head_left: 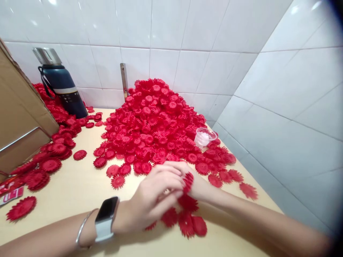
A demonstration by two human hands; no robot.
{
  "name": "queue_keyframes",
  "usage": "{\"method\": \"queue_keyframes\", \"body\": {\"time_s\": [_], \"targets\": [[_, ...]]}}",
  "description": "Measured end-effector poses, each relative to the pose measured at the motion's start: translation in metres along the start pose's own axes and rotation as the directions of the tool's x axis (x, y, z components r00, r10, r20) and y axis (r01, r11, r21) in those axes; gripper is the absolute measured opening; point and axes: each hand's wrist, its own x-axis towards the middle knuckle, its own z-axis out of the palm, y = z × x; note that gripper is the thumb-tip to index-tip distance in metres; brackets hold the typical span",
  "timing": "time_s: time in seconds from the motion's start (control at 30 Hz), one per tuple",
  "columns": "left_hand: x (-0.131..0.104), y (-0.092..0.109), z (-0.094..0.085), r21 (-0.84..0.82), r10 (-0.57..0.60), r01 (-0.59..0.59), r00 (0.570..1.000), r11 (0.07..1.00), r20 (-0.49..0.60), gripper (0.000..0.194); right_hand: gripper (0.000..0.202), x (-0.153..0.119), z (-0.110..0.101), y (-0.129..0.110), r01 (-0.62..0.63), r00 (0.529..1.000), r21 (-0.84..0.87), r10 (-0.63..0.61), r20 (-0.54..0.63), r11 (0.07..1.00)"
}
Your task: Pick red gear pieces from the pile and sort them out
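Observation:
Both of my hands meet over the front of the table. My left hand [155, 192], with a smartwatch [107, 214] and a bangle on its wrist, is closed, its fingertips pinched at a red fringed flower piece [188, 182]. Behind it and touching it is my right hand [199, 185]; the left hand and the flower piece cover most of its fingers, so its hold cannot be seen. Below the hands lie several loose red flower pieces [186, 223]. A large heap of red flower pieces [152, 125] rises just beyond.
A clear plastic cup [205, 137] with whitish contents sits at the heap's right side. At left stand a dark blue thermos [64, 89] and a cardboard box [21, 114], with more flower pieces [50, 164] alongside. Tiled walls [171, 32] bound the table behind and at right.

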Motion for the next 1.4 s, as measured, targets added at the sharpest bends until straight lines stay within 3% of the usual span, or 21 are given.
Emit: {"method": "queue_keyframes", "body": {"time_s": [0.03,0.1,0.17,0.23,0.47,0.67,0.87,1.07,1.3,1.4], "targets": [[0.0,-0.002,0.001,-0.008,-0.135,0.135,0.99,0.991,-0.048,0.011,0.011,-0.001,-0.004,0.001,-0.008,1.0,0.004,0.008,-0.028,1.0],[-0.001,-0.005,0.001,-0.034,-0.373,0.372,0.92,0.928,-0.123,0.009,0.008,-0.005,-0.012,0.002,-0.029,0.996,0.018,0.03,-0.083,0.999],[0.0,-0.008,0.002,-0.06,-0.508,0.505,0.85,0.861,-0.139,0.008,0.014,-0.009,-0.016,0.002,-0.059,0.988,0.065,0.067,-0.136,0.996],[0.0,-0.011,0.002,-0.066,-0.57,0.566,0.814,0.822,-0.115,0.009,0.021,-0.012,-0.016,0.004,-0.092,0.984,0.134,0.111,-0.136,0.987],[-0.003,-0.017,0.005,-0.001,-0.595,0.595,0.803,0.804,0.02,0.01,0.019,-0.017,-0.007,0.015,-0.126,0.979,0.248,0.161,-0.128,0.961],[-0.004,-0.019,0.007,-0.03,-0.632,0.633,0.774,0.773,0.034,0.011,0.017,-0.02,-0.011,0.018,-0.144,0.976,0.251,0.179,-0.126,0.957],[-0.004,-0.019,0.008,-0.137,-0.698,0.696,0.715,0.704,0.047,0.013,0.018,-0.02,-0.011,0.018,-0.146,0.978,0.232,0.175,-0.11,0.962],[-0.004,-0.018,0.007,-0.199,-0.712,0.704,0.701,0.682,0.04,0.012,0.016,-0.024,-0.01,0.013,-0.16,0.983,0.177,0.173,-0.062,0.971],[-0.002,-0.017,0.004,-0.165,-0.715,0.703,0.699,0.691,-0.016,0.013,0.018,-0.016,-0.024,0.016,-0.143,0.919,0.053,0.153,-0.363,0.988],[-0.002,-0.016,0.004,-0.171,-0.73,0.717,0.683,0.676,-0.021,0.015,0.02,-0.011,-0.031,0.024,-0.156,0.871,0.122,0.195,-0.451,0.98]]}}
